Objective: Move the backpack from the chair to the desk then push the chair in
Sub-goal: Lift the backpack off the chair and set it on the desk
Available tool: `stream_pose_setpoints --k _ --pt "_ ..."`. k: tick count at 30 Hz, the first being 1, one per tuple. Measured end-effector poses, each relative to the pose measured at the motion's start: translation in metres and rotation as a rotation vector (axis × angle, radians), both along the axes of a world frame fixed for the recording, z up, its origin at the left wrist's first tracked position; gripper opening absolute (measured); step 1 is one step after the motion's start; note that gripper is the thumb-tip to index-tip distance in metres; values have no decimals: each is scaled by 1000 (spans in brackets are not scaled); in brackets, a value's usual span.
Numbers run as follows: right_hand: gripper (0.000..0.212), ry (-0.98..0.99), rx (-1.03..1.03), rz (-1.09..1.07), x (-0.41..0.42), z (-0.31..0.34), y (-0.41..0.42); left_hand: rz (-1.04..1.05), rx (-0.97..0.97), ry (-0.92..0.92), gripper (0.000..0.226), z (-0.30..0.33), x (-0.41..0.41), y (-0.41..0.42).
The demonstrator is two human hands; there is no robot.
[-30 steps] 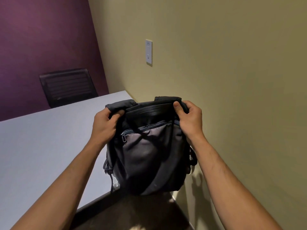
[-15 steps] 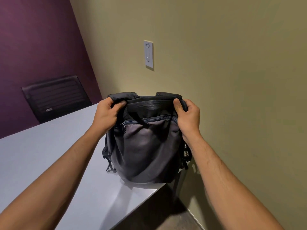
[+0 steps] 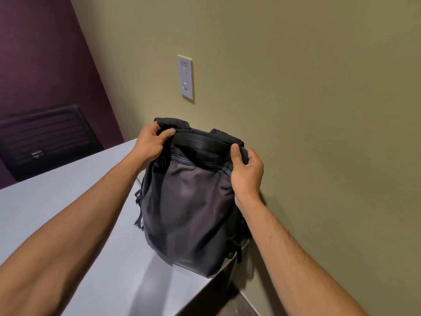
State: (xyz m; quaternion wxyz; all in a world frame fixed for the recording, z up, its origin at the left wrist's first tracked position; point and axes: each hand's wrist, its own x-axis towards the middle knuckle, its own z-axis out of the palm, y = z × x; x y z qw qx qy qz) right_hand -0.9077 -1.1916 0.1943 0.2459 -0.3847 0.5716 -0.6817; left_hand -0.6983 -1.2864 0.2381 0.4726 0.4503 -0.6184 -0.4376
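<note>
now both hands' grip pinches the backpack (image 3: 189,213) top, bag hanging below.

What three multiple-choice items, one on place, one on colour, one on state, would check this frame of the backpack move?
1. Where is the backpack?
A. Standing on the desk at its corner by the tan wall
B. On the floor
C. Hanging on the wall

2. What colour is the wall behind the far chair?
A. White
B. Dark purple
C. Blue

3. How are the hands placed?
A. Both flat on the desk
B. Only one touches the bag
C. Both grip the bag's top

Answers:
1 A, its base sits on the desk's near corner.
2 B, purple shows behind the chair.
3 C, the left hand and right hand are each closed on the top edge.
</note>
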Motion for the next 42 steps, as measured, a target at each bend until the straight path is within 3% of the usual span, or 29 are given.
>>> stream_pose_setpoints --k 7,14,22,26,30,36,39,42 --pt "33 -42 -13 -17 16 -4 10 -55 -23 13 21 -2 4 -11" --pt "27 -25 24 -56 3 -12 8 109 27 18 21 -19 -17 -28" --pt "18 63 105 -51 2 -20 21 228 -79 -182 36 -48 -27 -32" --pt "30 87 125 -65 7 -27 32 227 -32 -199 50 -59 -29 -27" --pt "51 110 213 -46 5 -35 39 94 47 -202 61 -58 -26 -29" --pt "57 140 232 -99 8 -33 42 -14 60 -332 74 -67 -13 -12" --pt "57 241 156 -219 22 -34 53 -6 12 -369 70 -78 1 6" --pt "58 514 5 -302 36 -38 63 44 -58 -357 58 -90 16 32"
